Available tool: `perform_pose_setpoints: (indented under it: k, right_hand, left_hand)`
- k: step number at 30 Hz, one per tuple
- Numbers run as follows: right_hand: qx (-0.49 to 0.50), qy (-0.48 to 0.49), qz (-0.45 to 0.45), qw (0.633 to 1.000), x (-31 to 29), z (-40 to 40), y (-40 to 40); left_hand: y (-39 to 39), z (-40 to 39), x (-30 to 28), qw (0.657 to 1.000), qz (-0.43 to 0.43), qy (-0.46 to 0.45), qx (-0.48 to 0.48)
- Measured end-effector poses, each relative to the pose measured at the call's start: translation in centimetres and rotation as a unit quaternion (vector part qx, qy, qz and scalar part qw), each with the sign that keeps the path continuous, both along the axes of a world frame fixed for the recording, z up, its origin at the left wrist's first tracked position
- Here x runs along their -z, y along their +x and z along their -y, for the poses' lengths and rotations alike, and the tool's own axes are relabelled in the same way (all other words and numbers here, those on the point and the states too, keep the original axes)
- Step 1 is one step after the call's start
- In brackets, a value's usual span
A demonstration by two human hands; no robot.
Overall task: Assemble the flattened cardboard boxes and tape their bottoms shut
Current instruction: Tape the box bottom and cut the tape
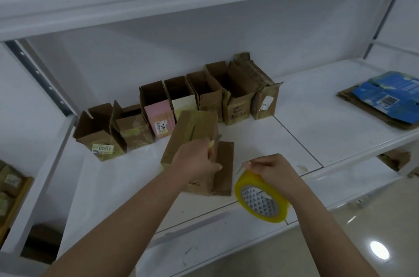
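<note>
A brown cardboard box lies on its side on the white shelf, its taped bottom facing away and one flap open toward me. My left hand grips the box's near side, fingers curled over its edge beside a loose tape end. To the right, my right hand holds a yellow roll of tape from above and pinches a strip of tape with the fingertips. The roll hangs just over the shelf's front edge.
A row of several upright open boxes stands along the shelf's back, from lower left to upper right. Flattened cardboard with a blue print lies at the far right. More boxes sit on a lower left shelf.
</note>
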State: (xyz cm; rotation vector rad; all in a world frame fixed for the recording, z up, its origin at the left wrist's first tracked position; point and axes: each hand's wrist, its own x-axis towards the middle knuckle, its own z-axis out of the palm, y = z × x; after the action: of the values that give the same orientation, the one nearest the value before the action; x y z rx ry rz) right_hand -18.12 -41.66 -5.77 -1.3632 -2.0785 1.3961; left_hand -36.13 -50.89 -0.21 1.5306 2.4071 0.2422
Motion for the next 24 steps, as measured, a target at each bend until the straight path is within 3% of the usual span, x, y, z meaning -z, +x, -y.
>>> perform_pose_setpoints:
  k: [3, 5, 10, 13, 16, 20, 24]
  right_hand:
    - [-0.002, 0.006, -0.044, 0.999, -0.7, 0.2, 0.1]
    - [-0.002, 0.016, -0.065, 0.998, -1.1, 0.4, 0.1]
    - [-0.023, 0.038, -0.08, 0.996, -2.1, 0.9, -0.1]
    - [-0.024, 0.062, -0.079, 0.995, -2.2, 1.0, 0.1]
    - [-0.012, 0.072, -0.098, 0.993, -2.2, 1.1, 0.3]
    - [0.05, 0.156, -0.104, 0.981, -2.2, 1.8, 0.0]
    - [0.105, 0.232, -0.104, 0.961, -2.2, 2.1, 0.0]
  left_hand:
    - [0.0, 0.8, -1.1, 0.971, 0.177, 0.148, -0.058]
    - [0.9, 1.2, -1.4, 0.948, 0.232, 0.209, -0.063]
    - [3.5, 0.9, -0.5, 0.966, 0.231, 0.116, 0.004]
    - [3.7, 0.4, 0.3, 0.965, 0.21, 0.159, -0.003]
    - [3.7, 0.3, 0.3, 0.945, 0.261, 0.195, -0.033]
    - [5.0, 0.4, -0.2, 0.884, 0.408, 0.2, -0.107]
    - [6.7, 0.5, 0.2, 0.768, 0.572, 0.168, -0.235]
